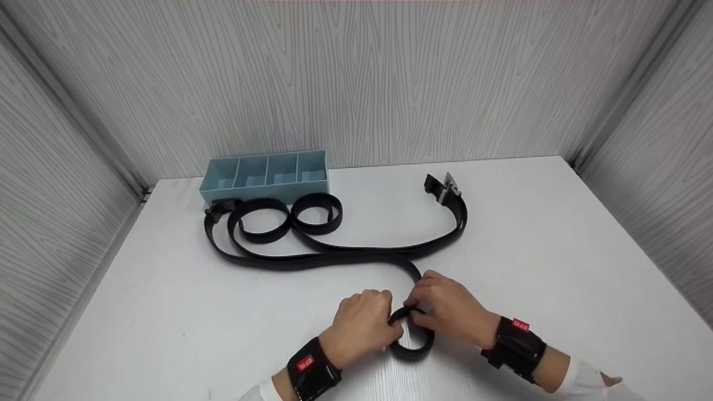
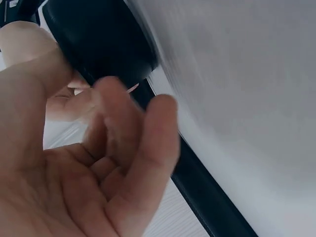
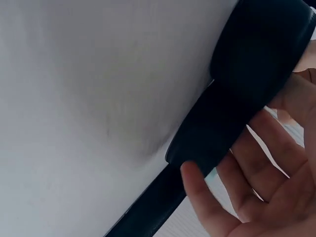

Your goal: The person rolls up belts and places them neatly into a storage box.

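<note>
A black belt point(image 1: 409, 354) is rolled into a loop standing on its edge near the front of the table. My left hand point(image 1: 362, 323) holds the loop's left side, thumb reaching inside it. In the left wrist view some of its fingers curl loosely beside the black strap point(image 2: 101, 42). On the other side my right hand point(image 1: 448, 306) pinches the loop's upper right part, where the strap runs off toward the back. The right wrist view shows the wide coil point(image 3: 261, 54) along the fingers, one fingertip at the strap's edge.
Behind lie two more coiled strap ends, a left coil point(image 1: 259, 221) and a right coil point(image 1: 317, 214). Metal buckles point(image 1: 444, 190) lie at the back right, and a dark buckle point(image 1: 221, 207) at the left. A blue four-slot tray point(image 1: 264, 193) stands against the back wall point(image 1: 356, 83).
</note>
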Motion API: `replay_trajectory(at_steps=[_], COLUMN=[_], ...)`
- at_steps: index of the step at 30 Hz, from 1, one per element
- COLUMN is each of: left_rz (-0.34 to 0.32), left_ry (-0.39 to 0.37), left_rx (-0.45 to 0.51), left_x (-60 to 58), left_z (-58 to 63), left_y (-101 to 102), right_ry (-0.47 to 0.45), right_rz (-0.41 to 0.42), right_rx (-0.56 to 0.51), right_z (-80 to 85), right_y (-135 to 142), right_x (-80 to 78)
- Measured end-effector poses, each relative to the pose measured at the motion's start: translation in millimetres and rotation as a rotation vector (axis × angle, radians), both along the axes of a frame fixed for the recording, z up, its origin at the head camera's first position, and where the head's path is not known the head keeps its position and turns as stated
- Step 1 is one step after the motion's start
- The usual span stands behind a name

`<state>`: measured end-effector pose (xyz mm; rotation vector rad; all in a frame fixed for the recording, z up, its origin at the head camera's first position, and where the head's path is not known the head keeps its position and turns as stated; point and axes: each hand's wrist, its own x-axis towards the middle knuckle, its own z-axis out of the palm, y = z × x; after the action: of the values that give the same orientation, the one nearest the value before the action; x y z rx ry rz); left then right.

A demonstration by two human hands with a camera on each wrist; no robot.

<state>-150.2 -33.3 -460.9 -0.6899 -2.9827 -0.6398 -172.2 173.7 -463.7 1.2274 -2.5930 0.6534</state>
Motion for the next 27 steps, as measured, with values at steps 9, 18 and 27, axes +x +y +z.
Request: replay_trajectory(at_steps=[9, 18, 27], left_rz=[-0.022, -0.015, 0.009], left_ry=[-0.009, 0.088, 0.085], left_rx=[0.041, 0.029, 0.006], left_x=[-8.8, -5.0, -4.6], left_z=[-3.2, -5.5, -3.9], left_y=[6.1, -4.2, -9.5], right_ry=[-0.052, 0.030, 0.109], right_rz=[-0.025, -0.086, -0.125], right_rx=[0.002, 0.182, 0.164], right_z=[-3.7, 0.8, -1.5], right_y=[1.2, 3.0, -4.1], right_x=[-0.2, 2.0, 2.4])
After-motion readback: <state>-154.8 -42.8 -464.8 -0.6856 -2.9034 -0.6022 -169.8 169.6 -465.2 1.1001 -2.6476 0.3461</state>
